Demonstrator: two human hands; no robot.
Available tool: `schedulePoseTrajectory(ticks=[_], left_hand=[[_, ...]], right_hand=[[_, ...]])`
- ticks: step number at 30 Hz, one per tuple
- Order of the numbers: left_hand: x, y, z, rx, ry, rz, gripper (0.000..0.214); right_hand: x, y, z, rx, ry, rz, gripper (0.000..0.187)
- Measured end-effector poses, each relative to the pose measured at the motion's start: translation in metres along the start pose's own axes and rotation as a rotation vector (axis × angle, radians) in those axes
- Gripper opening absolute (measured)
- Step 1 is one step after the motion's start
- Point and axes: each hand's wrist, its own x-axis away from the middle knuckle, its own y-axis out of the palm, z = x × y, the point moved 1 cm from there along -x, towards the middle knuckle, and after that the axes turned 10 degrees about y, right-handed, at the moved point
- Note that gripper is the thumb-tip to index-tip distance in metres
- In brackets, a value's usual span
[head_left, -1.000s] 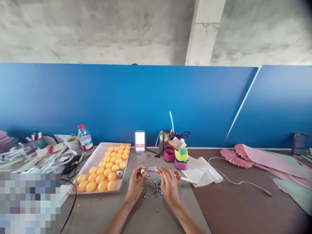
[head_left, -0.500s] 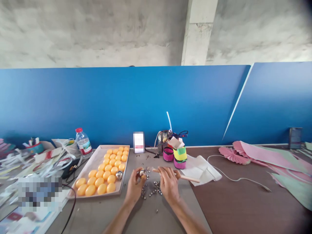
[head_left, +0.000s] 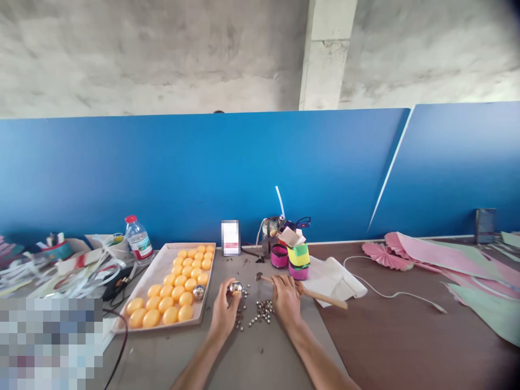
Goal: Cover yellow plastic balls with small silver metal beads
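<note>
My left hand (head_left: 223, 309) grips a ball (head_left: 235, 287) whose upper side shines like metal, with a little orange showing beneath. Fingers of my right hand (head_left: 286, 299) wrap round a wooden-handled tool (head_left: 325, 298). Its small dark tip points left, apart from the ball; its exact kind is unclear. Small shiny metal balls (head_left: 264, 311) lie on the table between my hands, with more beside my left fingers. To the left, a shallow tray (head_left: 160, 260) contains rows of orange balls (head_left: 170, 295) and one silver-covered ball (head_left: 199, 292).
Behind my hands stand a blurred white upright screen (head_left: 231, 238) and stacked pink and yellow containers (head_left: 299, 262). A white sheet (head_left: 337, 279) and thin cable (head_left: 390, 295) lie right. A bottle (head_left: 139, 241) and cluttered strips (head_left: 81, 260) are left. A blue partition (head_left: 203, 173) bounds the back.
The tool's tip has drawn back rightward from the ball and turned, now showing dark. My right hand has shifted slightly right. My left hand still holds the ball, more of its shiny side showing.
</note>
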Motion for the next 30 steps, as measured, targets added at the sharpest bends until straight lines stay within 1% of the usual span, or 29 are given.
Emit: schedulePoseTrajectory(ticks=[5, 9, 11, 12, 14, 16, 19, 22, 24, 27, 28, 30], left_hand=[[-0.002, -0.001, 0.0, 0.002, 0.0, -0.009, 0.025], [-0.002, -0.001, 0.0, -0.01, -0.018, -0.019, 0.028], [-0.002, -0.001, 0.0, -0.022, -0.026, -0.02, 0.029], [-0.001, -0.001, 0.0, -0.025, -0.031, -0.024, 0.03], [-0.002, -0.002, 0.0, -0.022, -0.043, -0.028, 0.03], [-0.002, -0.002, 0.001, -0.018, -0.057, -0.028, 0.031], [-0.002, -0.002, 0.002, -0.019, -0.068, -0.015, 0.031], [-0.001, -0.002, 0.002, -0.017, -0.057, -0.022, 0.031], [-0.001, -0.002, 0.002, -0.017, -0.047, -0.033, 0.03], [-0.001, -0.001, 0.002, -0.017, -0.045, -0.038, 0.031], [-0.001, -0.001, 0.002, -0.015, -0.046, -0.036, 0.031], [-0.001, -0.001, 0.003, -0.012, -0.049, -0.036, 0.031]], right_hand=[[0.003, 0.008, 0.002, 0.036, -0.005, -0.078, 0.029], [0.004, 0.004, -0.004, 0.022, -0.022, -0.105, 0.026], [0.007, 0.0, -0.01, -0.028, -0.086, -0.137, 0.023], [0.009, -0.002, -0.013, -0.052, -0.137, -0.174, 0.021], [0.014, -0.004, -0.02, -0.078, -0.248, -0.275, 0.016], [0.019, -0.007, -0.025, -0.076, -0.331, -0.371, 0.018], [0.023, -0.011, -0.031, -0.067, -0.383, -0.455, 0.026], [0.024, -0.015, -0.032, -0.063, -0.41, -0.505, 0.023], [0.023, -0.015, -0.031, -0.097, -0.41, -0.509, 0.018], [0.019, -0.013, -0.026, -0.158, -0.337, -0.442, 0.025], [0.018, -0.012, -0.024, -0.153, -0.303, -0.42, 0.027], [0.016, -0.009, -0.019, -0.104, -0.258, -0.41, 0.024]])
